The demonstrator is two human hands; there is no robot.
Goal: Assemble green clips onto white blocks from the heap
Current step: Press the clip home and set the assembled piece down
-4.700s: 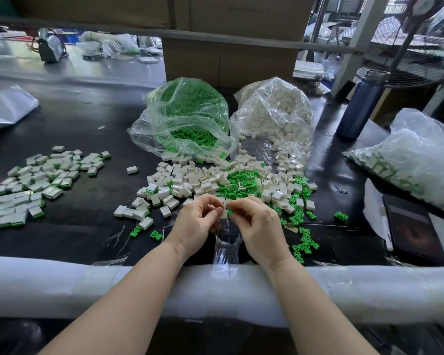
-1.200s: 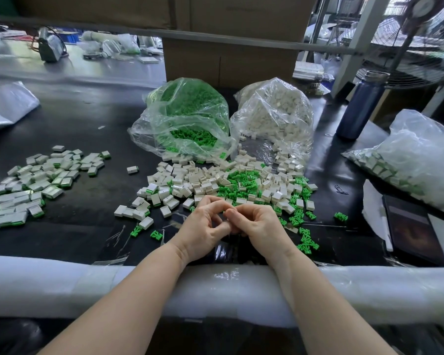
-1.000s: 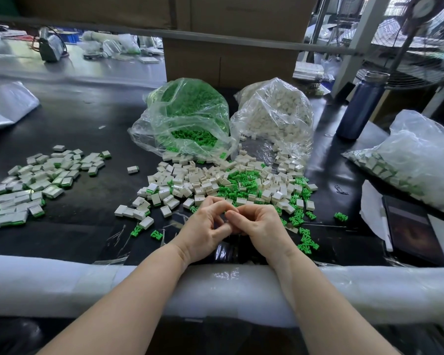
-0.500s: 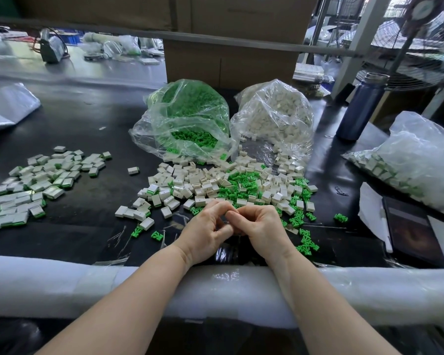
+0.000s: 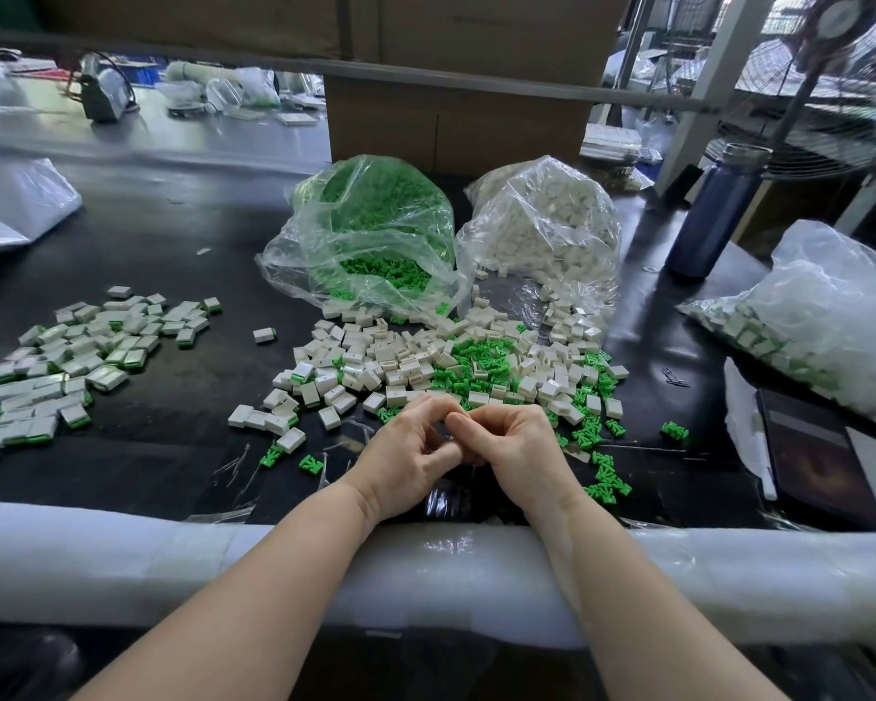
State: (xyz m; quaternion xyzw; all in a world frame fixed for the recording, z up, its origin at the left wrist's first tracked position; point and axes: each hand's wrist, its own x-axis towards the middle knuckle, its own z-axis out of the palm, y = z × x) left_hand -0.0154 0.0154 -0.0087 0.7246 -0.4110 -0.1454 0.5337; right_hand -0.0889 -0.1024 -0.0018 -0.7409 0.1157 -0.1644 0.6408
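Left hand (image 5: 405,450) and right hand (image 5: 509,442): fingers curled, tips meeting; held piece hidden, grip contents cannot be told. Heap of white blocks (image 5: 410,361) and green clips (image 5: 476,364): just beyond knuckles, nearer right hand.

Left hand (image 5: 409,450) and right hand (image 5: 514,447) have closed in since the start, fingers now curled tight together, hiding whatever they pinch.

No readable text, label, brand, number or sign is showing anywhere: the cardboard boxes (image 5: 456,118), the plastic bags and the dark bottle (image 5: 714,215) are all appearing unmarked.
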